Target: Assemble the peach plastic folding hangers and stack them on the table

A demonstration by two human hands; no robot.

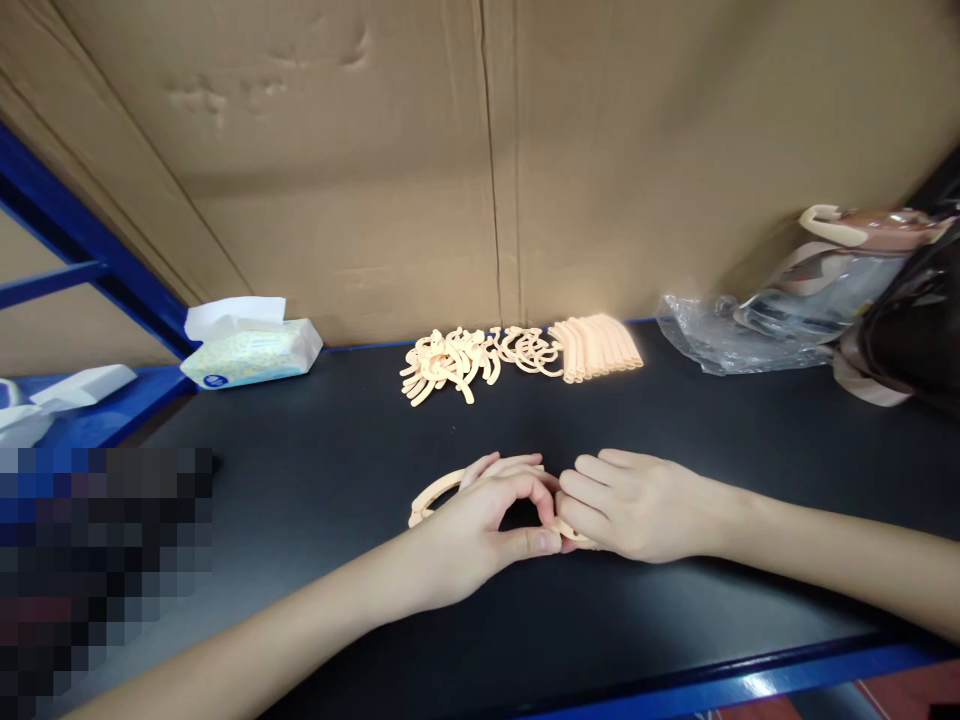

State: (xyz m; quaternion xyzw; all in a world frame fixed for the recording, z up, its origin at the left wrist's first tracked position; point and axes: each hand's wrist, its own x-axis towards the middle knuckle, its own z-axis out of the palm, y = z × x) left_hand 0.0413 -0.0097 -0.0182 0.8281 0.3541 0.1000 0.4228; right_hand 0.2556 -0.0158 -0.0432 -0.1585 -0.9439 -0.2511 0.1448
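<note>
My left hand (495,525) pinches a pale peach curved plastic piece (576,537) between thumb and forefinger, low over the black table. From the other side, my right hand (634,505) is closed on the same piece, its fingers curled and mostly hiding it. The two hands meet at the fingertips. Behind my left hand, a curved peach strip (436,492) sticks out to the left; whether it joins the held piece is hidden. Farther back lie a loose pile of short curved pieces (454,360), several thin rings (527,348) and a neat row of longer curved strips (598,347).
A tissue pack (255,352) stands at the back left of the black table (315,480). Clear plastic wrap (712,335) and a drink bottle (832,285) lie at the back right beside a dark bag (915,320). Cardboard (375,180) walls the back.
</note>
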